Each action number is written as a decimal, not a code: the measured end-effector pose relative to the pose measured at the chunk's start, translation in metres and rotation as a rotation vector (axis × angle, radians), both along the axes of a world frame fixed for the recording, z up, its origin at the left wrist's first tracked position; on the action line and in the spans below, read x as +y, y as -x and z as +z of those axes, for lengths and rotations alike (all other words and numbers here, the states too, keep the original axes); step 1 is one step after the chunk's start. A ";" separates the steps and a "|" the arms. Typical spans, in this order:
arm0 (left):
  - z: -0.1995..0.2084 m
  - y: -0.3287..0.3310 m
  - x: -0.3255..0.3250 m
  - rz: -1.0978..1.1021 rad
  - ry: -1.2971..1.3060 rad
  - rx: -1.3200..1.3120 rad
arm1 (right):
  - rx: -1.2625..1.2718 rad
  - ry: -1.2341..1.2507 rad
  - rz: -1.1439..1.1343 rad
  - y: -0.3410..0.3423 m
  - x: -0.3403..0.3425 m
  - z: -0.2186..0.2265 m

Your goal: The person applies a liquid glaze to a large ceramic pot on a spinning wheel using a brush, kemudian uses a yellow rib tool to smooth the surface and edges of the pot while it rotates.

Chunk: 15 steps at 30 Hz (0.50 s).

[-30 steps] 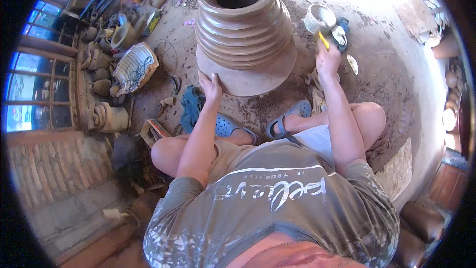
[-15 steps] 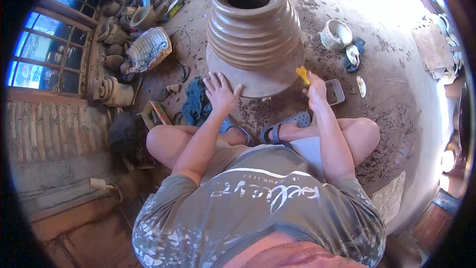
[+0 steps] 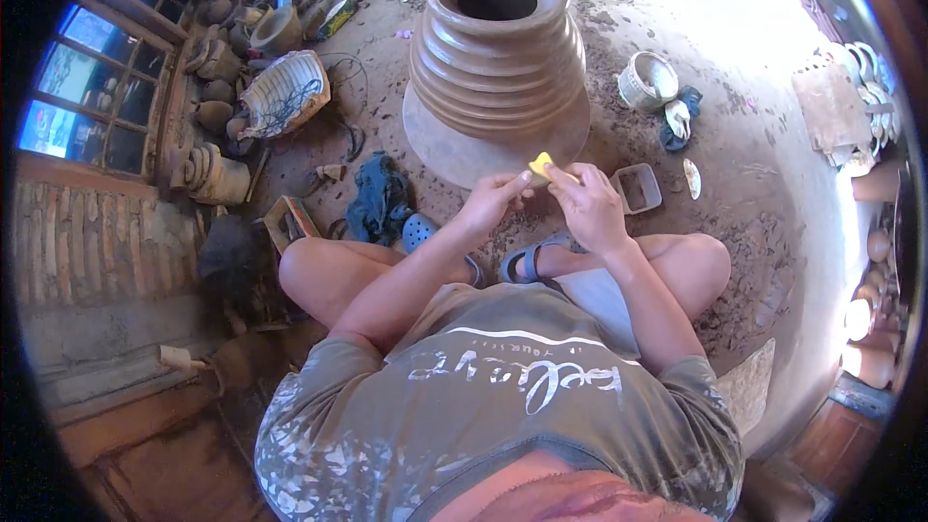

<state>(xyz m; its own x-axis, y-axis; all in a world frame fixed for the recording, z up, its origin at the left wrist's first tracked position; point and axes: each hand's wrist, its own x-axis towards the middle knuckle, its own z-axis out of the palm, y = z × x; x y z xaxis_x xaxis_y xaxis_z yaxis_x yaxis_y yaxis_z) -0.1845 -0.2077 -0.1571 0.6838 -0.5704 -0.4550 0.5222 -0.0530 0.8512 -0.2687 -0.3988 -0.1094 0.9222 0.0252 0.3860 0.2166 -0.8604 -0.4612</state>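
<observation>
A large ridged clay pot [image 3: 498, 77], wet and shiny with a wide flared rim, stands on a round wheel disc [image 3: 449, 150] in front of me. Between the disc's near edge and my shins, my right hand [image 3: 592, 208] is closed on a small yellow scraper [image 3: 543, 164]. My left hand [image 3: 496, 203] is beside it with fingers curled, its thumb close to the scraper's left edge. Whether the left fingers hold anything is hidden. Neither hand touches the pot.
Right of the disc lie a shallow plastic tub [image 3: 639, 188], a white bucket [image 3: 648, 81] and a dark cloth [image 3: 684, 130]. To the left are another dark cloth [image 3: 378, 198], a ribbed basket [image 3: 287, 94] and several pots along the wall. Clay scraps litter the floor.
My left hand has left the wheel disc and come right, its fingers now curled. My right hand has brought the yellow scraper left, so both hands meet near the middle.
</observation>
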 end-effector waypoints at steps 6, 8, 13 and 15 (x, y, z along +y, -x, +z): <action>0.041 0.006 -0.007 0.112 0.101 0.101 | -0.115 -0.050 0.135 0.011 0.010 0.012; 0.041 0.005 -0.001 0.069 0.144 0.087 | -0.126 -0.081 0.178 0.014 0.014 0.018; 0.036 0.008 -0.001 0.109 0.208 0.029 | 0.069 -0.828 -0.013 0.019 0.028 0.012; 0.039 0.014 -0.007 0.110 0.187 0.029 | 0.232 -1.127 -0.146 0.022 0.022 0.001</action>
<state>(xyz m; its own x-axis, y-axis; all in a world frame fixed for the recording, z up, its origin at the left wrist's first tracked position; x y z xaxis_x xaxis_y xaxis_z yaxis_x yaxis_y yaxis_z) -0.1981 -0.2143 -0.1186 0.7347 -0.5697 -0.3683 0.5402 0.1628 0.8256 -0.2907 -0.3765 -0.1079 0.9395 -0.3377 -0.0570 -0.0413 0.0537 -0.9977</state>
